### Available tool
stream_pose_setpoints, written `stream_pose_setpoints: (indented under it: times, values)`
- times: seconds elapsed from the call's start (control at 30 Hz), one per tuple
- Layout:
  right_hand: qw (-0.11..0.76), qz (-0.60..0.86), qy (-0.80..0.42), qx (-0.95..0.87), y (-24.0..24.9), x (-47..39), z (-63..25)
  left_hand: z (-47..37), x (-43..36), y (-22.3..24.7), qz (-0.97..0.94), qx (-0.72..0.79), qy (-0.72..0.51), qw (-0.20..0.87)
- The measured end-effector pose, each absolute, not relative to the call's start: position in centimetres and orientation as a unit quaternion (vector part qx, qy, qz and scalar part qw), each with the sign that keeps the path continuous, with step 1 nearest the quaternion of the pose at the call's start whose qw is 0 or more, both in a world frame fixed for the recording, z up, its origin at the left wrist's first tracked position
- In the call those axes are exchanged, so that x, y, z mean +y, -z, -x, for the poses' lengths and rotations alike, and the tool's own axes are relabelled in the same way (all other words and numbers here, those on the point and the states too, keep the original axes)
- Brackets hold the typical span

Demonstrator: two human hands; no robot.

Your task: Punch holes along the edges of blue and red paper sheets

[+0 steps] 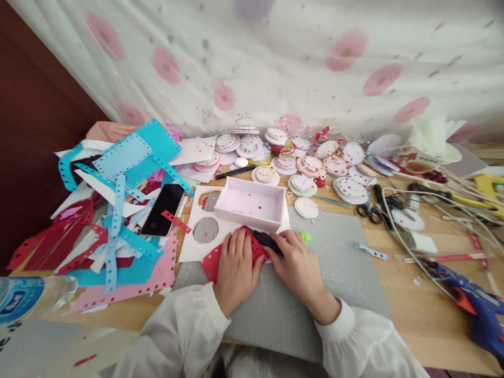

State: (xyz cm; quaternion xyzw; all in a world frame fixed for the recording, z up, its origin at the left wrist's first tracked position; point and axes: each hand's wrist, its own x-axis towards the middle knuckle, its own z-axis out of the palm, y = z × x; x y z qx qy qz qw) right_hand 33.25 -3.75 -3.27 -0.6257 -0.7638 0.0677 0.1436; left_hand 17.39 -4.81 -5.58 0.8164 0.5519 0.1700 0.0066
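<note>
My left hand (238,265) lies flat with its fingers stretched out, pressing down a piece of red hole-punched paper (211,262). In my right hand (297,265) is a black utility knife (266,241), its tip pointing left onto the red paper; the blade itself is too small to make out. Under the paper are a white sheet with round cut-outs (190,249) and a grey cutting mat (338,283). Just beyond my hands stands a shallow white open box (250,206) with a few coloured dots inside.
Blue, red and pink paper scraps (137,157) and a phone (163,210) lie at left, near a water bottle (35,296). Several decorated paper discs (252,144) fill the back. Scissors (368,212), a blue glue gun (472,299) and its white cord are at right.
</note>
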Motion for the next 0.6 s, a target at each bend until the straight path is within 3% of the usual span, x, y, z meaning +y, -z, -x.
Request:
stream_pose_setpoints:
  times: [0.37,0.6]
  values:
    - [0.277,0.685,0.012,-0.673,4.0,-10.1,-41.3,-16.7,-4.2,4.9,-0.697,0.575,-0.373,0.211]
    - [0.264,0.740,0.133,-0.605,6.4,-10.0,-45.1,-14.6,-3.3,2.9,-0.593,0.587,-0.475,0.281]
